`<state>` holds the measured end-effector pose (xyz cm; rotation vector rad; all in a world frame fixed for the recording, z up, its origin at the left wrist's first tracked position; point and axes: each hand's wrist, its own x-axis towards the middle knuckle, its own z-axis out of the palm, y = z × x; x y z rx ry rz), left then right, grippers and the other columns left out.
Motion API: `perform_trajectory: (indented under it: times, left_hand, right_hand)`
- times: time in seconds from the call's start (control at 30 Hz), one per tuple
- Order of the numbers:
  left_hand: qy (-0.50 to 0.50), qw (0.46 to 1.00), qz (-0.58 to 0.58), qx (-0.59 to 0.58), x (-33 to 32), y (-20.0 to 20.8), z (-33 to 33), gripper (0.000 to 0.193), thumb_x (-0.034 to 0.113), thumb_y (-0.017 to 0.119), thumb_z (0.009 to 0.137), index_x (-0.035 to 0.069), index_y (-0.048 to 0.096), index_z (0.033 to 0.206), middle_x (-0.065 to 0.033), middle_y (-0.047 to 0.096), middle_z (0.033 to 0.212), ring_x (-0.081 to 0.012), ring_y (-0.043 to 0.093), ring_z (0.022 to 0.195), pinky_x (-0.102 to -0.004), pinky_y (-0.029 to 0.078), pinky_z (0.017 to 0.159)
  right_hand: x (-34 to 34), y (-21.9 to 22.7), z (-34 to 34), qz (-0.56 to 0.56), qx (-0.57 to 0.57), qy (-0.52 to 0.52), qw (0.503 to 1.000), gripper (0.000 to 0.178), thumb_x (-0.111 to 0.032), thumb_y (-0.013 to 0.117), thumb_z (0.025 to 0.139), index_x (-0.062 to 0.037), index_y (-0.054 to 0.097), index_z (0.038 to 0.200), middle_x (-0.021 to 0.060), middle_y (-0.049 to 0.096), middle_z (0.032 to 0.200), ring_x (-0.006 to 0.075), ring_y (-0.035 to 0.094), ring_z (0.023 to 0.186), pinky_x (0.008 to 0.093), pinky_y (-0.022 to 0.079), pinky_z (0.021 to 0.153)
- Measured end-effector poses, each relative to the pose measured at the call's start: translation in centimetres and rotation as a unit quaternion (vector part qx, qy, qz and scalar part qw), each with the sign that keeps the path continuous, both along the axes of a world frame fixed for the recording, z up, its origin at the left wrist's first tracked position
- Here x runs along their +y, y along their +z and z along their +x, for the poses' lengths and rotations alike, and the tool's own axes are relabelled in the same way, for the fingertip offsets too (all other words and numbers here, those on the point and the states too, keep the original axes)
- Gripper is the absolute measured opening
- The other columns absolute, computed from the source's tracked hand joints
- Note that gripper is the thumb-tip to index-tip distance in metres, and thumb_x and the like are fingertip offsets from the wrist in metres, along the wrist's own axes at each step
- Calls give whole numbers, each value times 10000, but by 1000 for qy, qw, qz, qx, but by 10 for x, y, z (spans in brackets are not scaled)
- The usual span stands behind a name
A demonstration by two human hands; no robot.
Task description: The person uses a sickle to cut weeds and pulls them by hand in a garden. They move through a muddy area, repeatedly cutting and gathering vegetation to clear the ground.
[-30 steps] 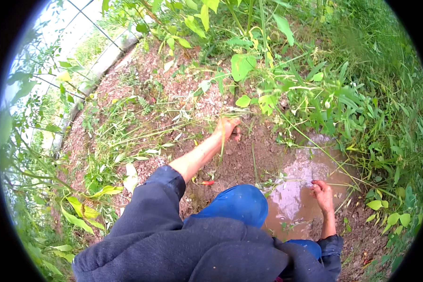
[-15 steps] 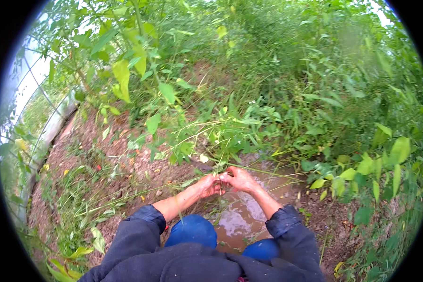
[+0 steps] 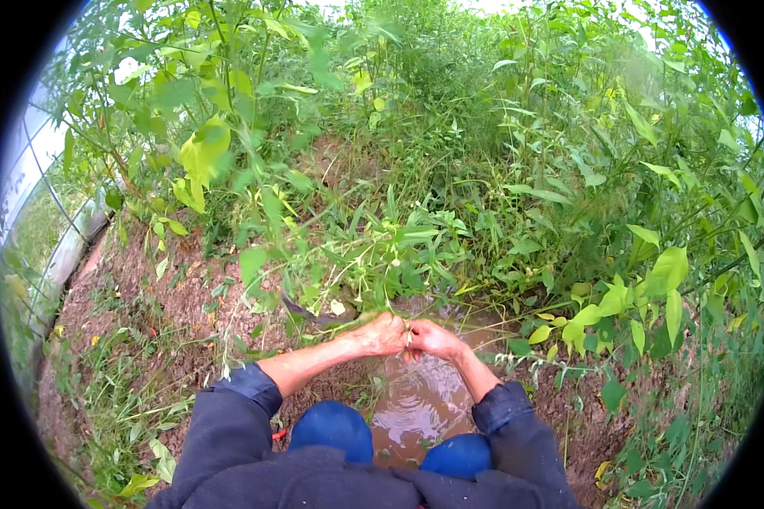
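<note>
My left hand [image 3: 384, 334] is closed in a fist around thin green weed stems. Touching it, my right hand [image 3: 433, 338] has its fingers pinched on the same stems. A leafy bunch of weeds [image 3: 390, 259] spreads beyond my hands, above the wet ground. Muddy water [image 3: 420, 403] with ripples lies right below them. Left of my left hand, a dark narrow thing [image 3: 306, 311] lies partly hidden among leaves; I cannot make out what it is.
My blue-covered knees [image 3: 331, 431] are bent at the water's near edge. Bare reddish soil [image 3: 187, 297] slopes on the left, beside a pale rail [image 3: 64, 263]. Dense tall weeds [image 3: 484, 144] stand ahead; broad yellow-green leaves [image 3: 624, 301] reach in from the right. A small red thing [image 3: 278, 435] lies by my left knee.
My left hand has closed more tightly around the stems, and both hands sit slightly lower in view. The view has tilted up a little. Ripples now show in the water.
</note>
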<state>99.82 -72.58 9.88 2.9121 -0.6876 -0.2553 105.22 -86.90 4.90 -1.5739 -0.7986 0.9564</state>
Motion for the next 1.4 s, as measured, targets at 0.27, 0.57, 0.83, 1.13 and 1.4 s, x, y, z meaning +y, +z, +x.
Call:
perform_trajectory:
  times: [0.27, 0.57, 0.83, 1.13, 1.4]
  left_hand:
    - [2, 992, -12, -124, 19, 38, -22, 261, 263, 506, 747, 51, 560, 890, -132, 557, 816, -305, 505, 626, -383, 406, 622]
    - [-55, 897, 200, -391, 33, 18, 82, 594, 33, 490, 667, 72, 265, 1216, -112, 290, 1264, -161, 476, 903, -446, 341, 853]
    - [78, 949, 262, -158, 145, -103, 9, 102, 116, 420, 701, 53, 489, 660, -73, 479, 549, -215, 504, 555, -411, 368, 700]
    - [133, 984, 114, 20, 89, -115, -85, 569, 362, 519, 695, 72, 370, 1162, -176, 510, 852, -281, 523, 720, -430, 349, 726]
    - [178, 925, 173, -289, 155, -80, 21, 394, 132, 361, 794, -7, 330, 1162, -168, 483, 1002, -304, 468, 913, -457, 291, 891]
  right_hand:
    - [7, 26, -7, -83, -170, 26, 982, 276, -147, 539, 737, -77, 529, 1004, 38, 578, 750, 90, 506, 584, 233, 424, 545]
    - [-132, -62, -67, -33, 221, -136, 965, 387, -124, 526, 753, -5, 438, 1111, 24, 528, 740, 88, 452, 550, 213, 380, 491]
    - [-174, -59, -115, -30, 315, -227, 921, 304, -166, 540, 763, -31, 427, 1010, 1, 468, 657, 53, 385, 470, 172, 296, 389]
    - [-63, -40, -66, -43, 202, -175, 963, 206, -224, 421, 836, -42, 479, 913, -28, 411, 563, 30, 334, 421, 162, 264, 366]
    - [-61, -102, -54, -232, 142, -122, 955, 255, -308, 400, 828, -93, 533, 857, -57, 402, 542, 37, 322, 441, 187, 254, 387]
